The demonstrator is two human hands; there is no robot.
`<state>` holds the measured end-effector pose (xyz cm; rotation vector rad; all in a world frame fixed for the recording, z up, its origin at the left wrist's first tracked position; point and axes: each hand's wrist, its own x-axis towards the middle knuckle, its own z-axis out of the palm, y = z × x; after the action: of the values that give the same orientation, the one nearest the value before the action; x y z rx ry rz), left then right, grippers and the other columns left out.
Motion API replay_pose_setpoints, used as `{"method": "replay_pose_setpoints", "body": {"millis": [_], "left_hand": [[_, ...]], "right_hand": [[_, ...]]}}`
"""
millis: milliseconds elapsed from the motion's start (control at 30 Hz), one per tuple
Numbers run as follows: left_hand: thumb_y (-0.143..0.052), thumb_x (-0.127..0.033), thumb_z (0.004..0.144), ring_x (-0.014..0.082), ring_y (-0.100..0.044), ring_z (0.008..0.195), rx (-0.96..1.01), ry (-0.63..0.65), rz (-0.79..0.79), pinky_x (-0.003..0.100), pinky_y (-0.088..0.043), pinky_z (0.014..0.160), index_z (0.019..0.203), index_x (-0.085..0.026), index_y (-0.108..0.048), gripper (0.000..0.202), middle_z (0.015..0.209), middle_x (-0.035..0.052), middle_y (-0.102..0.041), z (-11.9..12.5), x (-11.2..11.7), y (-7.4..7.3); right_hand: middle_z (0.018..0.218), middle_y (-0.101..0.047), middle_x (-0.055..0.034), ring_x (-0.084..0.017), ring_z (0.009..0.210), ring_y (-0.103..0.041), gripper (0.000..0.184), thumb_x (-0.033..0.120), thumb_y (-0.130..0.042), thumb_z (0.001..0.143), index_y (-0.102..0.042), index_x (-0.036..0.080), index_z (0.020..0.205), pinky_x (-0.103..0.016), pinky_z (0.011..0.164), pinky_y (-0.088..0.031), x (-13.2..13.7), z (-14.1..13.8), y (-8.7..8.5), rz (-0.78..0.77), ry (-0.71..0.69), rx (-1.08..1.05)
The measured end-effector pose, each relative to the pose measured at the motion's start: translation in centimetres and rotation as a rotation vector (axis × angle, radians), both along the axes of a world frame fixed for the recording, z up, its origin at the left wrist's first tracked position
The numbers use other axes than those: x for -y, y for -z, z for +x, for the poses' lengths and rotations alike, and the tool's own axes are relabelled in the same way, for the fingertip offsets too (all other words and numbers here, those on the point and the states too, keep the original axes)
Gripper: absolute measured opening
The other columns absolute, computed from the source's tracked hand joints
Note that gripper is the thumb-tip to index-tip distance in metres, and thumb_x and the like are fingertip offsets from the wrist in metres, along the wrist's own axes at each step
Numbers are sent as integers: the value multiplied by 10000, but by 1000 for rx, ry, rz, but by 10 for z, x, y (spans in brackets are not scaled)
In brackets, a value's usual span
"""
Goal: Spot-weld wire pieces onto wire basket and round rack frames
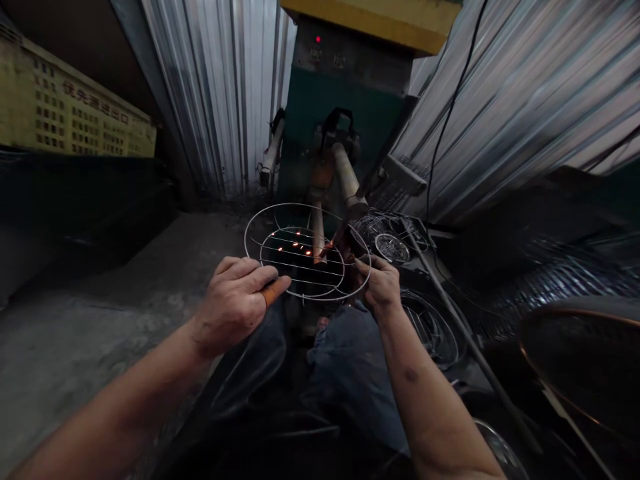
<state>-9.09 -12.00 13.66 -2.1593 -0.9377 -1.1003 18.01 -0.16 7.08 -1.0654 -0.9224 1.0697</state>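
A round wire rack (306, 248) with two rings and straight cross wires is held level under the copper arms of a green spot-welding machine (340, 113). Orange sparks glow on the cross wires near the electrode tip (325, 248). My left hand (237, 300) grips the rack's near left rim, fingers curled over the wire, with an orange finger cover on the thumb. My right hand (381, 283) pinches the rack's right rim, fingers closed on it.
Finished wire racks (425, 320) lie piled to the right beside a slanting metal rod (450, 313). Corrugated metal sheets (525, 93) form the walls. Bare concrete floor (100, 313) lies to the left. A dark round object (585, 360) sits at lower right.
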Motion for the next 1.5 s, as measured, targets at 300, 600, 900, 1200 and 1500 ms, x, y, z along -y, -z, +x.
{"method": "replay_pose_setpoints", "body": {"millis": [300, 600, 900, 1200, 1500], "left_hand": [[-649, -168, 834, 142, -610, 772, 95, 17, -33, 300, -411, 722, 845, -245, -713, 101, 852, -11, -710, -13, 11, 4], [-636, -165, 841, 142, -595, 738, 86, 61, -6, 303, -406, 709, 828, -215, -699, 82, 840, 0, -703, -10, 8, 5], [-635, -163, 840, 122, -606, 762, 68, 43, 31, 290, -429, 740, 836, -243, -691, 97, 860, -26, -696, -8, -2, -5], [-674, -142, 806, 116, -609, 748, 113, 100, 48, 282, -422, 715, 750, -205, -626, 97, 859, -36, -696, 0, -10, -13], [-668, -181, 818, 121, -613, 707, 99, 22, 29, 281, -438, 668, 714, -229, -660, 115, 784, -45, -693, -1, -11, -21]], "right_hand": [[494, -546, 52, -54, 360, -421, 304, 282, -861, 464, -683, 168, 683, -185, 331, -291, 13, -4, 3, -12, -95, 32], [467, -548, 58, -57, 347, -418, 292, 266, -855, 469, -693, 166, 690, -191, 335, -300, 15, -6, -2, 53, 10, 40], [455, -531, 67, -51, 325, -385, 299, 279, -847, 468, -671, 171, 683, -190, 311, -266, 15, -8, -7, 39, 52, 8], [454, -524, 64, -58, 345, -411, 293, 258, -858, 441, -677, 174, 655, -189, 322, -294, 14, -7, -5, 12, 69, -57], [505, -572, 46, -66, 394, -468, 301, 256, -864, 449, -682, 172, 674, -182, 358, -351, 24, -12, -4, -26, 61, -99]]}}
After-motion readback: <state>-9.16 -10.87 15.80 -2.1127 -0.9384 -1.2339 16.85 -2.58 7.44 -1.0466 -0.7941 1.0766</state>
